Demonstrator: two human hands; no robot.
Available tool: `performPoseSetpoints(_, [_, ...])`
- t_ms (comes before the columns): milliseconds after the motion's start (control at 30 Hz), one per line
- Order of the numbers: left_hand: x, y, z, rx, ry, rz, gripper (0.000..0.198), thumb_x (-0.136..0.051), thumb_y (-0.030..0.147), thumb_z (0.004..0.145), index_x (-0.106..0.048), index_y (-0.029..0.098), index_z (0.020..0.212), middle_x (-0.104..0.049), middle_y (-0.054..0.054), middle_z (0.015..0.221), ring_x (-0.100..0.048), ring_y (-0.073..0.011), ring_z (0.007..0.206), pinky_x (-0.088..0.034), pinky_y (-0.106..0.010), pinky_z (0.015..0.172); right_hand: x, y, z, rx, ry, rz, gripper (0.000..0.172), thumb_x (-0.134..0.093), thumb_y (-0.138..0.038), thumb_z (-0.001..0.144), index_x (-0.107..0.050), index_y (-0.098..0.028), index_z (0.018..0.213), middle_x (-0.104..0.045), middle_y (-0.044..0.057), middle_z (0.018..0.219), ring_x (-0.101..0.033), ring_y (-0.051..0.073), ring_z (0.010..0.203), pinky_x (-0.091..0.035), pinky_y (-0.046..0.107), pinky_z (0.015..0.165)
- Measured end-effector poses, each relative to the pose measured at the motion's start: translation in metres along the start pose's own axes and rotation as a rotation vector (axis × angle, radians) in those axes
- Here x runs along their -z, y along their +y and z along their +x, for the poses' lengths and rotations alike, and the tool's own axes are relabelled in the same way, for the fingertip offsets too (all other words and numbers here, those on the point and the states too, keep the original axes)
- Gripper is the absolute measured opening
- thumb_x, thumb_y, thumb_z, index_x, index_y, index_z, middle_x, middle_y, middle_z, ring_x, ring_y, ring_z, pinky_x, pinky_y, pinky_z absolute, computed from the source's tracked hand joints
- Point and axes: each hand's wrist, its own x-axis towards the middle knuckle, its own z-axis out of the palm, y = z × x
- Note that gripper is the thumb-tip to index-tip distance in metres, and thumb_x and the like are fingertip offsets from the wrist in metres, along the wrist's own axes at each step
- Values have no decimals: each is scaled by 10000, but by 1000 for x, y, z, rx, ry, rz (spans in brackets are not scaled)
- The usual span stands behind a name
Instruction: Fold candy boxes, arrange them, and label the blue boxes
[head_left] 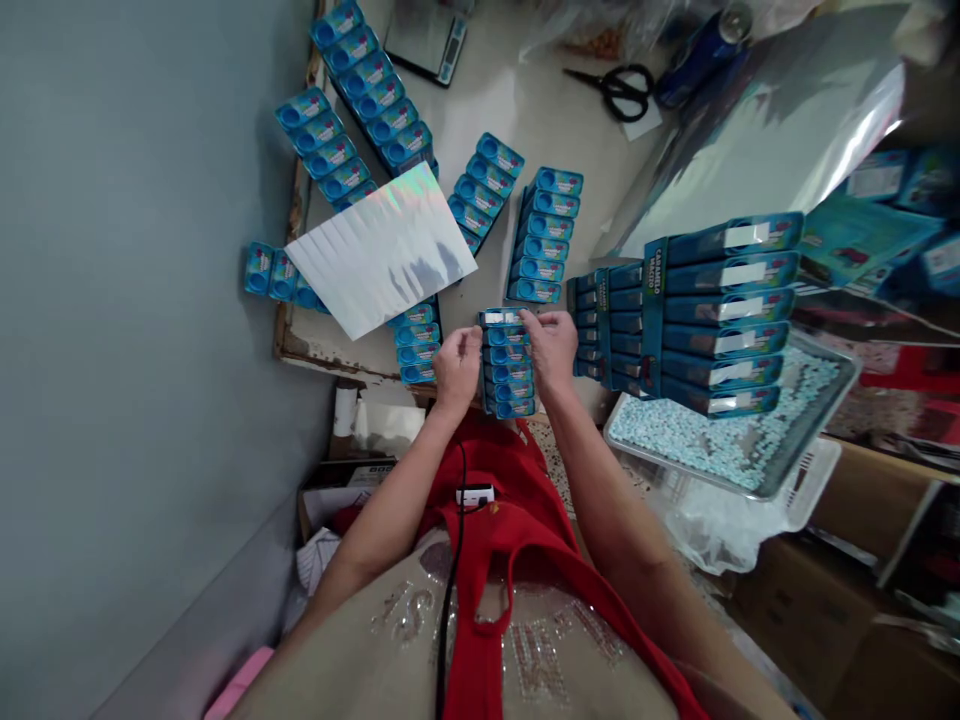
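A row of small blue boxes (510,373) lies at the table's front edge between my hands. A silvery strip (501,318) lies across the top box of this row. My left hand (459,368) is closed at the row's left side, its thumb and finger together at the strip's left end. My right hand (553,350) pinches at the strip's right end, fingers bent. Whether the fingertips grip the strip or press it on the box is too small to tell. A shiny silver sheet cut into strips (382,250) rests over other blue box rows at the left.
More blue box rows (546,235) stand on the table (465,90). At the right are stacked blue boxes with silver strips (720,310), a tray of small pale pieces (697,440) and a large silver sheet (772,130). Black scissors (619,92) and a scale (427,40) lie at the back.
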Motion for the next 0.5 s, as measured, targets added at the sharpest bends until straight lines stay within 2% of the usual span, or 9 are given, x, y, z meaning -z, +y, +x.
performPoseSetpoints(100, [1, 3, -12, 235, -179, -242, 496, -837, 532, 809, -687, 171, 1114, -758, -80, 1000, -712, -176, 774, -581, -289, 698, -3, -4, -8, -3, -43, 77, 510, -691, -733, 792, -532, -260, 898, -606, -22, 692, -625, 198, 665, -486, 319, 581])
performPoseSetpoints(133, [0, 4, -13, 288, -220, -280, 554, -910, 496, 726, -690, 160, 1107, -762, -75, 974, -706, -164, 751, -578, -280, 687, -4, -7, -10, -10, -53, 93, 526, -693, -748, 781, -525, -261, 889, -602, -24, 687, -626, 196, 662, -490, 316, 571])
performPoseSetpoints(200, [-1, 5, -12, 338, -266, -296, 545, -977, 437, 620, -713, 146, 999, -755, -52, 870, -685, -139, 710, -566, -260, 678, -3, -10, -15, -49, -57, 136, 548, -715, -757, 751, -505, -264, 868, -590, -32, 674, -625, 192, 646, -493, 312, 554])
performPoseSetpoints(333, [6, 5, -6, 350, -270, -293, 441, -964, 461, 611, -698, 148, 770, -696, -12, 693, -617, -101, 600, -531, -242, 620, 7, -12, -25, -115, -93, 275, 552, -797, -673, 693, -479, -268, 893, -588, -55, 669, -607, 170, 601, -488, 301, 556])
performPoseSetpoints(433, [13, 6, 2, 312, -240, -245, 394, -944, 432, 640, -670, 162, 728, -667, 4, 639, -600, -103, 565, -510, -238, 584, 15, -6, -30, -87, -133, 299, 607, -882, -524, 579, -501, -256, 968, -650, -55, 719, -642, 166, 667, -519, 303, 658])
performPoseSetpoints(500, [15, 8, 9, 242, -197, -140, 321, -905, 376, 700, -656, 174, 708, -646, 14, 601, -589, -109, 537, -484, -237, 553, 16, 0, -30, -64, -110, 248, 578, -859, -483, 579, -513, -245, 977, -685, -35, 760, -668, 177, 722, -535, 320, 727])
